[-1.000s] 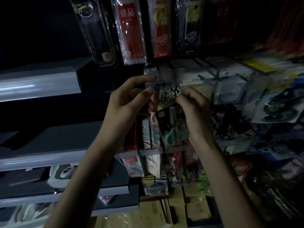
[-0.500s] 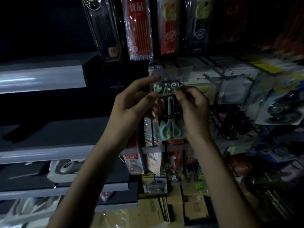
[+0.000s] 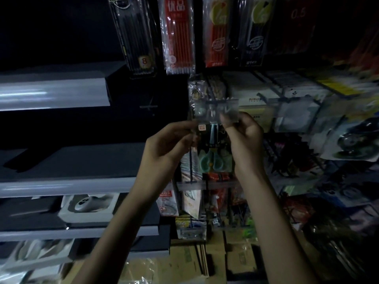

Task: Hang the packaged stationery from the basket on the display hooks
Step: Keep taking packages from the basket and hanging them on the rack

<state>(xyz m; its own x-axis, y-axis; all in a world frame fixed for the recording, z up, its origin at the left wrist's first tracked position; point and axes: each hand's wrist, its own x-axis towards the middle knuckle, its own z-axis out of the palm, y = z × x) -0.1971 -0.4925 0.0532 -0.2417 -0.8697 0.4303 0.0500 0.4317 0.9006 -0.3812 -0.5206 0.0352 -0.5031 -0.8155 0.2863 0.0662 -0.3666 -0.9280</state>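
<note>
Grey metal shelves (image 3: 61, 95) occupied the left. Above hung long clear refill packs: a red one (image 3: 178, 35) printed "优品", a black one (image 3: 135, 37) stickered "8", and a dark one (image 3: 297, 15) marked "0.5". The left hand (image 3: 164, 148) pinched the upper left edge, and the right hand (image 3: 246, 144) the upper right corner, of a clear pack of teal-handled scissors (image 3: 213, 156). The pack was held upright before the rack, its top at a transparent plastic hook tag (image 3: 217, 111). The pack's small orange sticker (image 3: 202, 127) was illegible.
</note>
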